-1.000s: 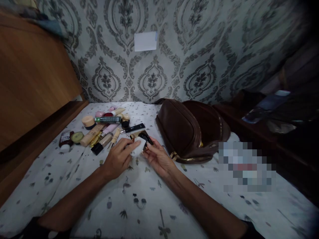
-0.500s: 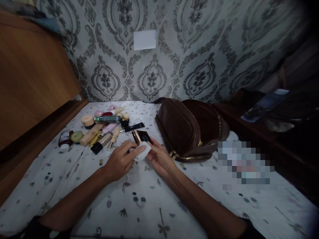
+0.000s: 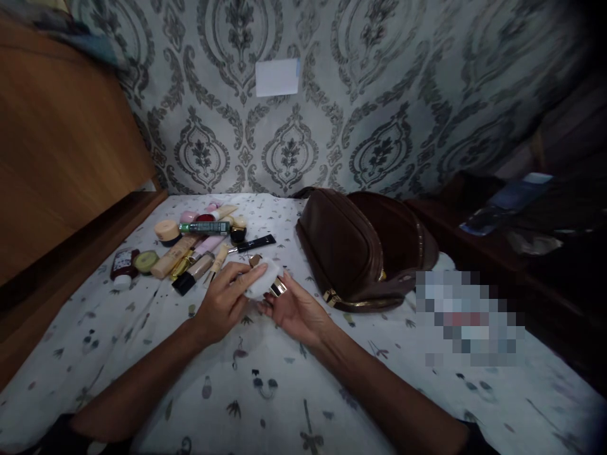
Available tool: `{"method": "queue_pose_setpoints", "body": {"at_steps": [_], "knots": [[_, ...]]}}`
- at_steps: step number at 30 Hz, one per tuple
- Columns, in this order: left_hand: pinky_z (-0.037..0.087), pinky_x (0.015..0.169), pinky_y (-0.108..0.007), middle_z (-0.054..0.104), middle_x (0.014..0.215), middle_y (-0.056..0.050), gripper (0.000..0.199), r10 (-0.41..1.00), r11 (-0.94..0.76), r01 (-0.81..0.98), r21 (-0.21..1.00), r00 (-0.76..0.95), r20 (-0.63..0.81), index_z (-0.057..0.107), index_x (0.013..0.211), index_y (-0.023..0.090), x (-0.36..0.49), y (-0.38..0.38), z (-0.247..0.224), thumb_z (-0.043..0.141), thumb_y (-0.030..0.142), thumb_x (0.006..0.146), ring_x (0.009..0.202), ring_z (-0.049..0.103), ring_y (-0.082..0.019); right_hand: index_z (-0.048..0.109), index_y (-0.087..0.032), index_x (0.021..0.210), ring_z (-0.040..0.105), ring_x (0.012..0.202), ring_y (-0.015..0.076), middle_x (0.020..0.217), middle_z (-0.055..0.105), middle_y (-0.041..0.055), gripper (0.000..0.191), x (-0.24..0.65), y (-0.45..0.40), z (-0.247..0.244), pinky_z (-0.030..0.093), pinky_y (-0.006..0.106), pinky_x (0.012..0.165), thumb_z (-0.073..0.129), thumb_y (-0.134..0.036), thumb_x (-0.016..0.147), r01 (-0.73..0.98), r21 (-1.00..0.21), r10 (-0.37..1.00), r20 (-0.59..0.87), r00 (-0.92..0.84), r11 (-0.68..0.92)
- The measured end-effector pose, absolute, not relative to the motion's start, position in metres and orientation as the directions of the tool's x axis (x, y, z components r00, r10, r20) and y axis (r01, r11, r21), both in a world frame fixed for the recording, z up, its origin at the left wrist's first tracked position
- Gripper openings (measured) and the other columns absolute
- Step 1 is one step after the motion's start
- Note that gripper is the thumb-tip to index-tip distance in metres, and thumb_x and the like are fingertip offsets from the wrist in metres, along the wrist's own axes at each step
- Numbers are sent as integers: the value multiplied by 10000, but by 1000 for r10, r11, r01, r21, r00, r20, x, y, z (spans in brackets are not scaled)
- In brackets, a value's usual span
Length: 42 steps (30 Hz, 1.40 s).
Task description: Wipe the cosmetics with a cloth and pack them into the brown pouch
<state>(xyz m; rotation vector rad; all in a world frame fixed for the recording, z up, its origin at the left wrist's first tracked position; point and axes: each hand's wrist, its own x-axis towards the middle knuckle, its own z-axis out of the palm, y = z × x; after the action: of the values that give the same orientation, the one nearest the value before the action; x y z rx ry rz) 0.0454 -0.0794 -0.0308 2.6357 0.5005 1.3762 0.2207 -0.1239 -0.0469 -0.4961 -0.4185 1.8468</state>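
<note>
My left hand [image 3: 225, 303] is closed on a white cotton pad [image 3: 263, 278], with the thumb and fingers pressing it around a small gold-edged compact [image 3: 278, 287]. The pad covers most of the compact, so only its shiny gold end and a brownish far corner show. My right hand [image 3: 301, 308] is at the compact's right end, thumb above and fingers curled below. Left of and beyond my hands lies a pile of cosmetics, with a black tube [image 3: 256, 243], a foundation bottle [image 3: 193, 273] and a green-and-dark tube [image 3: 205, 227] in it.
A brown leather bag [image 3: 351, 246] lies to the right of my hands, its zip open. Patterned white cloth [image 3: 265, 404] covers the surface. A wooden panel [image 3: 61, 126] stands at the left, a papered wall behind. A blurred-out patch [image 3: 467, 319] lies at the right.
The compact has turned between my hands: its dark face showed before, and now its gold end does. The pad has shifted up over it, and my right fingers have moved lower.
</note>
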Motion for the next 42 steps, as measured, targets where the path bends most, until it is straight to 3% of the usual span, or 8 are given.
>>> {"method": "queue_pose_setpoints", "body": {"at_steps": [4, 8, 17, 23, 30, 35, 42], "knots": [[514, 851, -338, 562, 1097, -99, 586, 330, -944, 200, 264, 520, 788, 413, 1486, 254, 47, -85, -26, 416, 34, 942, 991, 572, -199, 734, -208, 945, 636, 806, 127, 901, 740, -6, 332, 219, -129, -43, 501, 229, 707, 845, -400, 697, -695, -685, 971, -85, -223, -220], [527, 849, -332, 589, 1118, -100, 561, 321, -947, 177, 268, 485, 814, 425, 1477, 259, 47, -85, -23, 444, 58, 954, 996, 590, -197, 743, -193, 939, 641, 786, 150, 878, 739, 18, 313, 219, -130, -42, 505, 261, 700, 844, -353, 690, -654, -729, 969, -53, -240, -202], [523, 874, -325, 602, 1147, -94, 544, 364, -931, 197, 307, 468, 805, 436, 1467, 254, 49, -90, -23, 445, 61, 959, 1039, 601, -195, 732, -213, 869, 652, 731, 144, 773, 730, -10, 223, 221, -128, -41, 511, 242, 669, 836, -259, 677, -674, -704, 958, -31, -286, -224], [520, 858, -332, 613, 1053, -86, 422, 508, -860, 305, 409, 437, 742, 559, 1340, 177, 47, -81, -30, 436, 97, 945, 982, 601, -204, 710, -189, 866, 671, 749, 152, 822, 746, 3, 247, 224, -133, -35, 524, 293, 762, 835, -244, 660, -657, -711, 950, -48, -310, -250], [506, 795, -312, 605, 973, -61, 391, 591, -805, 386, 450, 469, 656, 603, 1238, 172, 46, -73, -35, 429, 68, 904, 910, 589, -194, 717, -176, 930, 675, 883, 186, 956, 760, 39, 284, 229, -129, -38, 528, 317, 792, 818, -263, 679, -729, -638, 960, -59, -274, -248], [511, 793, -311, 610, 958, -63, 354, 576, -817, 353, 456, 482, 660, 613, 1209, 170, 48, -74, -37, 440, 83, 912, 879, 591, -190, 687, -190, 1029, 672, 931, 194, 1049, 745, 55, 356, 232, -127, -40, 534, 323, 809, 796, -325, 718, -783, -561, 959, -77, -272, -267], [523, 833, -328, 613, 1025, -88, 364, 487, -873, 315, 372, 550, 678, 579, 1269, 174, 48, -80, -37, 436, 103, 942, 949, 602, -206, 685, -211, 1004, 676, 871, 166, 989, 749, 20, 316, 233, -122, -40, 535, 314, 849, 790, -363, 747, -819, -529, 974, -85, -208, -221]]}}
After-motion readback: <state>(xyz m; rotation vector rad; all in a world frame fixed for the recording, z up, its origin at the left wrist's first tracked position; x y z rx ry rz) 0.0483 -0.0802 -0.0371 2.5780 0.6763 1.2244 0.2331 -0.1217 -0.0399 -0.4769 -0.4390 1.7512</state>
